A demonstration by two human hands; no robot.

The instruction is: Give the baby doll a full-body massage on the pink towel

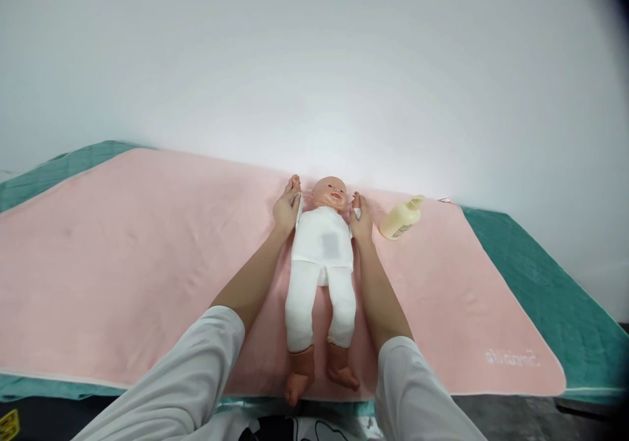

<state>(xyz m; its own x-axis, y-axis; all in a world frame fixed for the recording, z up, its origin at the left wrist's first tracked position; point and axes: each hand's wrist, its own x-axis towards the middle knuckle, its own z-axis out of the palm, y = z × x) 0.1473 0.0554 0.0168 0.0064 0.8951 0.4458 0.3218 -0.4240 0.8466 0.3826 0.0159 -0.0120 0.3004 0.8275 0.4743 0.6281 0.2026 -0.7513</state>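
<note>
A baby doll (323,238) in white clothes lies on its back on a pink mat (171,251), head toward the wall and bare feet toward me. My left hand (287,209) is closed around the doll's raised arm on the left, beside its head. On the other side, my right hand (362,219) is closed around the doll's other arm, whose small fingers show above mine. A grey patch marks the front of the doll's top.
A pale yellow pump bottle (400,219) is tilted on the mat, right of my right hand. Beneath the mat is a green quilted cover (550,290), showing at both sides. A white wall (314,67) rises behind the far edge.
</note>
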